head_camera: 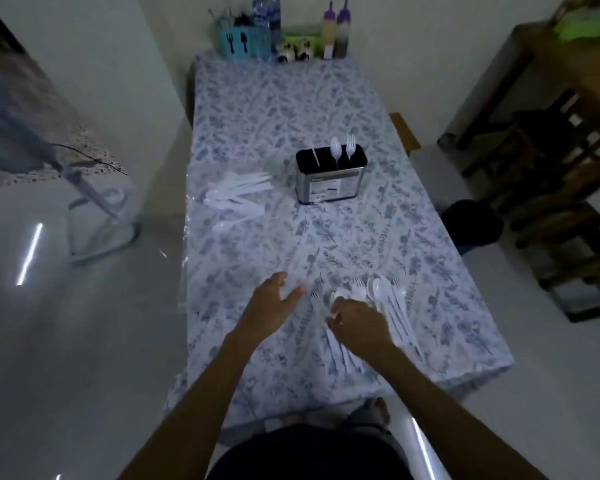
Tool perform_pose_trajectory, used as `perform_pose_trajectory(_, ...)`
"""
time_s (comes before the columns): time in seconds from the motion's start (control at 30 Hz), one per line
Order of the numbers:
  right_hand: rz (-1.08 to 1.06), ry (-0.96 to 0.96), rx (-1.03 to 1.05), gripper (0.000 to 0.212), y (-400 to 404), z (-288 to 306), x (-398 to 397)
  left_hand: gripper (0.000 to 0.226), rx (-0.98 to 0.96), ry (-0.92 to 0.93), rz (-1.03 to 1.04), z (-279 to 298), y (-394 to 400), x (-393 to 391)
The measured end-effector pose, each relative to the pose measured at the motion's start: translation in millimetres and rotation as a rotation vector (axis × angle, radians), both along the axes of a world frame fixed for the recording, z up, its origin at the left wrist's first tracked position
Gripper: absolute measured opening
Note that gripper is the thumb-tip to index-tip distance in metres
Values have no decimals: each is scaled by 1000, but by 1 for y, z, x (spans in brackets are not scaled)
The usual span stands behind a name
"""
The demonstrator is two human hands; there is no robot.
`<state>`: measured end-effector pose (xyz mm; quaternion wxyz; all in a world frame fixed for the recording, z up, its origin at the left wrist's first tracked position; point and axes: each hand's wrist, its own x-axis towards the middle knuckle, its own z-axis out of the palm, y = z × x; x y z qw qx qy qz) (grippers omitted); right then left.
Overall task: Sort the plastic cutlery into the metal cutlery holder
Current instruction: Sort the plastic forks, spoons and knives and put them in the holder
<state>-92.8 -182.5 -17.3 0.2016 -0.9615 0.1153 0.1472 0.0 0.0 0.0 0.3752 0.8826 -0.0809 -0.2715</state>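
A metal cutlery holder (330, 181) stands mid-table with a white plastic knife, spoon (335, 147) and fork (350, 144) upright in it. A spread of white plastic spoons and forks (387, 299) lies near the table's front edge. My right hand (357, 323) rests on the left part of that spread, fingers curled over a piece; whether it grips one I cannot tell. My left hand (271, 306) hovers just left of the spread, fingers apart, holding nothing. A second heap of white plastic cutlery (238, 199) lies in clear wrapping at the table's left side.
The table (291, 109) wears a blue floral cloth. At its far end stand a teal cutlery caddy (243, 39), water bottles (267, 12), two purple-capped bottles (336, 29) and small figurines. A wooden shelf (551, 133) stands to the right, a metal-legged chair (94, 209) to the left.
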Motion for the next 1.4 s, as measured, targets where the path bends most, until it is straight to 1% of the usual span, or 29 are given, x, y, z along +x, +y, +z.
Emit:
perform_pose_trajectory(0.03,-13,50,-72,30,6,-6,-8,62,-41,36,30,-3,-1,-7)
perform_pose_trajectory(0.1,-35,26,-174,33,16,-21,-20,47,-71,64,61,-13,0,-19)
perform_pose_trajectory(0.17,-61,23,-226,34,27,-28,-30,37,-82,67,65,-25,1,-31)
perform_pose_trajectory(0.23,-73,28,-252,31,30,-32,-32,29,-87,92,62,-31,0,-38)
perform_pose_trajectory(0.3,-97,89,-260,25,34,-31,-35,24,-94,127,52,-36,-2,-42)
perform_pose_trajectory(0.4,-135,107,-218,24,34,-29,-38,25,-127,206,34,-40,-9,-46)
perform_pose_trajectory(0.47,-159,66,-161,24,31,-27,-41,32,-163,305,93,-46,-16,-46)
perform_pose_trajectory(0.5,-162,36,-132,25,31,-27,-43,32,-188,359,143,-50,-21,-45)
perform_pose_trajectory(0.57,-168,-4,-108,33,32,-22,-49,20,-281,493,250,-52,-34,-44)
perform_pose_trajectory(0.63,-191,-76,-101,48,22,-18,-54,20,-414,624,341,-50,-49,-44)
perform_pose_trajectory(0.67,-231,-103,-95,51,11,-15,-55,21,-451,665,373,-48,-55,-44)
perform_pose_trajectory(0.77,-379,-119,-147,35,-42,-18,-54,24,-482,718,436,-47,-75,-50)
perform_pose_trajectory(0.83,-412,-78,-212,32,-75,-24,-48,28,-494,765,461,-49,-88,-55)
perform_pose_trajectory(0.97,-306,-3,-256,32,-103,-34,-32,35,-518,774,473,-49,-112,-60)
perform_pose_trajectory(1.1,-204,4,-267,30,-109,-40,-30,17,-513,740,562,-48,-131,-61)
perform_pose_trajectory(1.23,-169,-25,-278,26,-113,-41,-32,8,-515,717,598,-45,-146,-62)
perform_pose_trajectory(1.3,-171,-46,-245,23,-114,-37,-33,12,-516,700,629,-42,-152,-63)
perform_pose_trajectory(1.4,-138,-111,-181,22,-116,-31,-31,26,-498,661,665,-47,-163,-61)
